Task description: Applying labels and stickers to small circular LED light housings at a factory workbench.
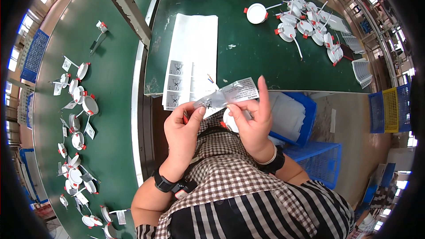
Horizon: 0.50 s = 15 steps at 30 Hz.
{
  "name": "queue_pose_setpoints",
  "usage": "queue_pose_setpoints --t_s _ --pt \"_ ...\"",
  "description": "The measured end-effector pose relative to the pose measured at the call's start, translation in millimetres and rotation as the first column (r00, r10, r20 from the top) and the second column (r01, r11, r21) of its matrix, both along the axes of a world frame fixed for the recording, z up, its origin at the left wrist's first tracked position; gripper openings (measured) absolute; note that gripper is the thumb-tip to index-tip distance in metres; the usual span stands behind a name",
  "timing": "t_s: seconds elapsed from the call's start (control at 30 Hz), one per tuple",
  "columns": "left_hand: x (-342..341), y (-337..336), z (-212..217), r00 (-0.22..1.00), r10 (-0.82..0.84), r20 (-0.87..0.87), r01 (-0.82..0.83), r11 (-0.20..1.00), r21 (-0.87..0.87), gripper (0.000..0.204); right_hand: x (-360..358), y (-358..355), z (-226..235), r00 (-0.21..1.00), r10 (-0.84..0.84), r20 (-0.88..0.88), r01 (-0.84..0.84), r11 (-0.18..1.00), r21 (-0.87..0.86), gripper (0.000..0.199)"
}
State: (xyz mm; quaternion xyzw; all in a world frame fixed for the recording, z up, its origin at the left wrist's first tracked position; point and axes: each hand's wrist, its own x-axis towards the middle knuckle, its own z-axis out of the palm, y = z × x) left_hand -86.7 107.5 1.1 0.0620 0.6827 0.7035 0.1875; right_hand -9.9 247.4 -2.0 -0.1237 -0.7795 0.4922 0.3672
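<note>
A silvery printed label (237, 92) is stretched between my two hands, over the near edge of the table. The thumb and fingers of my left hand (181, 130) pinch its left end. My right hand (256, 128) grips its lower right part between thumb and fingers, with one finger pointing up. Partly hidden behind my right hand is a round white downlight (230, 121) with a red clip. A white cable with bare coloured wire ends (210, 79) sticks out beyond the label. Something small and red shows at my left fingers; I cannot make out what it is.
Label sheets (195, 40) lie on the green table ahead. Several downlights (305, 27) are heaped at the far right. More downlights with tags (76, 139) line the green bench at left, past a metal post (124, 4). Blue crates (305, 119) stand below at right.
</note>
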Motion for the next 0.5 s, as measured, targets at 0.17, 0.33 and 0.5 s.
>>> queue_pose_setpoints --t_s 0.17,0.33,0.5 --pt "-1 3 0 0.998 -0.017 0.057 0.017 1.000 -0.001 0.013 1 8 -3 0.993 0.104 0.061 -0.107 0.992 0.059 0.037" --pt "3 5 0 0.981 0.001 -0.195 -0.020 0.995 -0.096 0.014 2 -4 -13 0.987 0.164 -0.001 -0.138 0.827 -0.545 0.023" --pt "5 2 11 0.856 -0.074 -0.512 -0.057 0.970 -0.235 0.016 1 -6 -9 0.974 0.222 -0.043 -0.180 0.649 -0.739 0.025"
